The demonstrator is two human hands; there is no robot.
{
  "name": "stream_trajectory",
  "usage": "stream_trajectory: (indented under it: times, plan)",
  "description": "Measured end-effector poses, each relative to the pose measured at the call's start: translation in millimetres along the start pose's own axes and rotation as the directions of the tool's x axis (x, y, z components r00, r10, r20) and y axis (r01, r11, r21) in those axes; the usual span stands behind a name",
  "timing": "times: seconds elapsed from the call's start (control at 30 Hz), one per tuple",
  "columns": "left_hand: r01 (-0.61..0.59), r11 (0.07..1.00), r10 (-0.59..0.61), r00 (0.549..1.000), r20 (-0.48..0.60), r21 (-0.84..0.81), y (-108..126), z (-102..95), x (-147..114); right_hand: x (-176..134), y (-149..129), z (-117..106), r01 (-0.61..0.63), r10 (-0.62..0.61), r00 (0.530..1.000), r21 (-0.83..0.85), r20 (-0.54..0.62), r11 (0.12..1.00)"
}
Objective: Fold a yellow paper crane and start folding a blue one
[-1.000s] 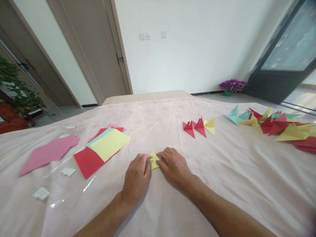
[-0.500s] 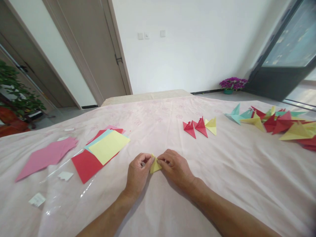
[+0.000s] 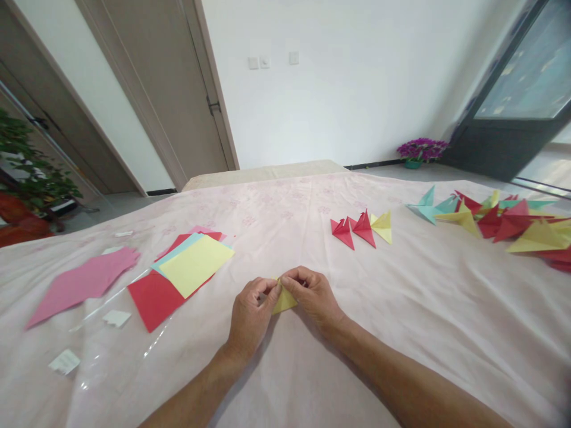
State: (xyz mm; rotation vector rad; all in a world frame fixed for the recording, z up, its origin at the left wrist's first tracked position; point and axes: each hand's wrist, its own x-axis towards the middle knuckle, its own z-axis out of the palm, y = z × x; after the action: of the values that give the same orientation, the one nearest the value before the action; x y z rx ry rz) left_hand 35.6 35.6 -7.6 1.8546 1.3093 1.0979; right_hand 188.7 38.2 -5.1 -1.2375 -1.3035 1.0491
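Between my two hands is a small folded piece of yellow paper (image 3: 285, 304), its lower part fanning out beneath the fingers. My left hand (image 3: 252, 308) pinches its upper left edge with thumb and forefinger. At the top point of the paper, my right hand (image 3: 314, 297) pinches with thumb and forefinger close to the left fingertips. The fingers hide most of the upper folds. Beyond my right hand, two red paper cranes (image 3: 364, 227) and a yellow paper crane (image 3: 382, 226) stand in a row on the cloth.
On the left lie a pink paper stack (image 3: 84, 281) and fanned sheets topped by a yellow sheet (image 3: 197, 265), near clear plastic film and white scraps (image 3: 65, 361). Several folded cranes (image 3: 539, 236) are heaped at the right. A wrinkled pale pink tablecloth (image 3: 285, 380) covers the table.
My right hand has shifted slightly up and left, its fingertips now at the paper's top point. More of the yellow paper's lower right side shows. The left hand stays nearly in place.
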Motion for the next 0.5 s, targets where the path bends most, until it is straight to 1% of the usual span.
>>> stream_trajectory:
  times: [0.3,0.5]
  plan:
    - [-0.008,1.0,0.009,1.0,-0.01,0.019,2.1,-0.3,0.3,1.4,1.8,1.0,-0.011,0.011,1.0,0.078,0.009,0.997]
    - [-0.005,0.999,0.005,1.0,0.003,-0.034,0.5,-0.3,0.7,1.5,-5.3,0.8,-0.072,0.066,0.997,0.135,0.042,0.988]
